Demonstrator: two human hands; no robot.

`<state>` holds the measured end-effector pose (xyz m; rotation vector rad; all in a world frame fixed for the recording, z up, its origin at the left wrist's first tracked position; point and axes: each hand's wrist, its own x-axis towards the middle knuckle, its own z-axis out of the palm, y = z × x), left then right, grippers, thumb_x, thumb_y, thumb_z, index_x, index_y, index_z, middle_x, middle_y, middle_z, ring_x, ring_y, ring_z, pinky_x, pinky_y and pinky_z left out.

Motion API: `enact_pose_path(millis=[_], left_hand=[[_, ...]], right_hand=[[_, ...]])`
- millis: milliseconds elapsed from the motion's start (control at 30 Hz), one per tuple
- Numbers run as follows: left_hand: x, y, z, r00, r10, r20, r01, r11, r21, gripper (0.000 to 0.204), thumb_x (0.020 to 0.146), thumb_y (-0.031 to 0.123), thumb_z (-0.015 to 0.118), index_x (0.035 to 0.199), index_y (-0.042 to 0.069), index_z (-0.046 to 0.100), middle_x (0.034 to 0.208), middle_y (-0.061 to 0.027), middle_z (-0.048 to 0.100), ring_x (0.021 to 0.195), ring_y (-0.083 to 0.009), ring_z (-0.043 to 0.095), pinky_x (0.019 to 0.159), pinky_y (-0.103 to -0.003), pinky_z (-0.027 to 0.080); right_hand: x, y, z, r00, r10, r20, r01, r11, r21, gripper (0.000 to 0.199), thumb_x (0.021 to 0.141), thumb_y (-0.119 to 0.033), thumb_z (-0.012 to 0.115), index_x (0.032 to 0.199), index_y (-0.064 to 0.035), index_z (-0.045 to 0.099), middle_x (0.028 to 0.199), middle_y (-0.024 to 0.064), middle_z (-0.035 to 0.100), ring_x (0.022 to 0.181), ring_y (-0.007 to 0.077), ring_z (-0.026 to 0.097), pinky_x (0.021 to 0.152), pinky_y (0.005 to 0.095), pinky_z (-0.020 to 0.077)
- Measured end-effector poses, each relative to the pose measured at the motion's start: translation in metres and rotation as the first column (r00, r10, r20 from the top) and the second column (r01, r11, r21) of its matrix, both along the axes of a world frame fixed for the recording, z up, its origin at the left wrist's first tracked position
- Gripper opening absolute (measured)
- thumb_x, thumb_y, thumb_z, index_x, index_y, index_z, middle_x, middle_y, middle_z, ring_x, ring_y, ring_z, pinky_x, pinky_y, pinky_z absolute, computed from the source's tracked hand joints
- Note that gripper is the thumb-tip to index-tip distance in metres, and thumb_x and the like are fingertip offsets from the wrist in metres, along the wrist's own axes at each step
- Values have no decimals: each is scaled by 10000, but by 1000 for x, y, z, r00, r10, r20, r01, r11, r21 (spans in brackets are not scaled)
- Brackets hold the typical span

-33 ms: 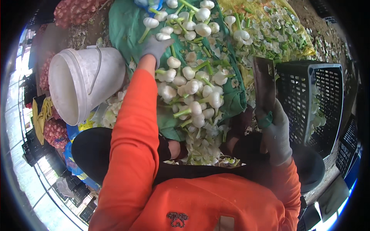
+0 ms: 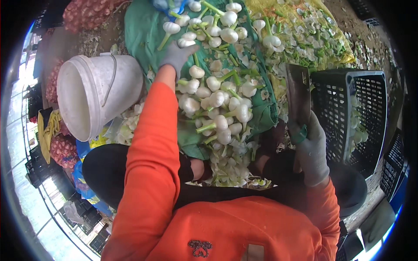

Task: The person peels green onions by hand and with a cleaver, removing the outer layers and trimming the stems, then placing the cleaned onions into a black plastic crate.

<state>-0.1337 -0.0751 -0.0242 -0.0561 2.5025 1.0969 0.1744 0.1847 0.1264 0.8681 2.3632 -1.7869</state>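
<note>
Garlic bulbs and loose peelings lie on green cloth.

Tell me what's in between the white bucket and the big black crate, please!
In the head view, between the white bucket and black crate come an orange sleeve, garlic bulbs on green cloth, and a cleaver in the right hand.

A hand could pass over bare cloth left of the garlic. Farther left stood the bucket; the knife and crate blocked its right.
</note>
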Motion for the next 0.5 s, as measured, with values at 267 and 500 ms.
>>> enact_pose_path(millis=[267, 500], left_hand=[[134, 79, 137, 949, -315, 19, 259, 811, 524, 531, 776, 203, 796, 1200, 25, 531, 895, -10, 621, 686, -88, 566, 583, -254, 480], [217, 75, 179, 687, -583, -434, 702, 686, 191, 558, 756, 166, 788, 1220, 11, 519, 1016, -97, 668, 933, -200, 659, 799, -306, 538]], right_hand=[[13, 7, 9, 933, 260, -249, 28, 638, 770, 188, 777, -108, 620, 960, -79, 593, 823, 123, 598, 772, 331, 606, 666, 430, 468], [37, -12, 40, 788, 529, -315, 96, 401, 911, 254, 766, -189, 609, 1012, -135, 582, 817, 30, 563, 749, 229, 597, 640, 376, 455]])
